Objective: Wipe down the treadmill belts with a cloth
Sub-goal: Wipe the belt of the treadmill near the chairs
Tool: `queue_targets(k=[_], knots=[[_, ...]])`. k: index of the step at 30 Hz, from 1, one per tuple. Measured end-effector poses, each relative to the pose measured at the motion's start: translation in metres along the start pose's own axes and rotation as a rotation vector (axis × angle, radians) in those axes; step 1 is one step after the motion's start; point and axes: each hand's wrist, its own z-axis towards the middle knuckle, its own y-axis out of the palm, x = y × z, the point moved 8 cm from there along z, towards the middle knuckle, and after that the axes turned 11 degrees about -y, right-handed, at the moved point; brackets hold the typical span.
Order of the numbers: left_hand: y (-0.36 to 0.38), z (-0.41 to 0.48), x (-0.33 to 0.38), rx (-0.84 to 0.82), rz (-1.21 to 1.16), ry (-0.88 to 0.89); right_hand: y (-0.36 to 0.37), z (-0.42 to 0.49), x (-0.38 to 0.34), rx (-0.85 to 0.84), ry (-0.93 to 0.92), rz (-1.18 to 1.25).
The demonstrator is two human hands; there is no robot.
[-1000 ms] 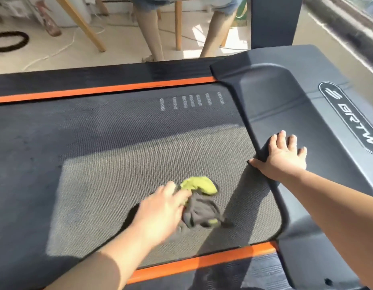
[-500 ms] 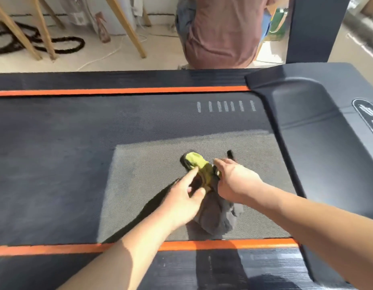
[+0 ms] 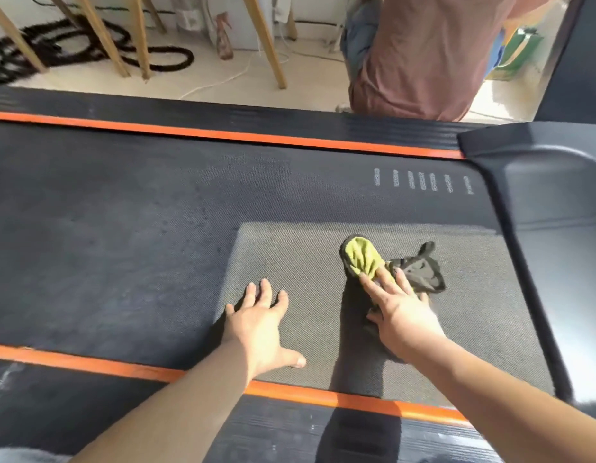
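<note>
The dark treadmill belt runs across the view between two orange stripes, with a sunlit patch on its right part. A crumpled grey and yellow-green cloth lies in that patch. My right hand lies flat on the cloth's near side, fingers straight and pressing it onto the belt. My left hand is spread flat on the bare belt to the left of the cloth, fingers apart, holding nothing.
The grey motor cover bounds the belt on the right, with a dark upright post behind it. A person in a brown shirt crouches beyond the far side rail. Wooden legs and black cable coils are on the floor.
The cloth passed from my left hand to my right hand. My left hand let go and moved left onto the bare belt. The view shifted left along the belt.
</note>
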Motion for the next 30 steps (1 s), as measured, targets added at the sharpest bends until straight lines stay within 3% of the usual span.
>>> queue_targets(k=[3, 5, 8, 11, 13, 16, 19, 22, 24, 27, 30], knots=[[-0.019, 0.006, -0.002, -0.049, 0.036, 0.014, -0.013, 0.014, 0.025, 0.095, 0.016, 0.041], [-0.051, 0.018, 0.001, 0.034, 0.035, 0.040, -0.011, 0.014, 0.018, 0.240, 0.051, 0.072], [-0.087, 0.048, 0.017, 0.092, 0.036, 0.049, -0.011, 0.011, -0.011, 0.416, -0.055, -0.144], [-0.099, 0.082, 0.042, 0.041, 0.072, 0.028, -0.027, 0.017, -0.002, 0.440, -0.261, -0.258], [-0.097, 0.101, 0.059, -0.017, 0.097, 0.010, -0.035, 0.027, 0.030, 0.408, -0.276, -0.327], [-0.084, 0.118, 0.071, -0.062, 0.112, -0.006, -0.056, 0.043, 0.117, 0.397, 0.072, -0.297], [-0.072, 0.124, 0.067, -0.052, 0.048, 0.025, -0.077, 0.056, 0.192, 0.434, 0.509, -0.063], [-0.072, 0.129, 0.064, -0.031, 0.062, 0.005, -0.083, 0.085, 0.214, 0.451, 0.856, 0.113], [-0.076, 0.130, 0.069, -0.023, 0.115, -0.001, -0.084, 0.103, 0.210, 0.419, 0.962, 0.112], [-0.077, 0.129, 0.069, -0.022, 0.131, -0.001, -0.092, 0.129, 0.179, 0.434, 0.816, 0.076], [-0.076, 0.127, 0.068, -0.023, 0.133, 0.003, -0.094, 0.148, 0.091, 0.570, 0.141, -0.009]])
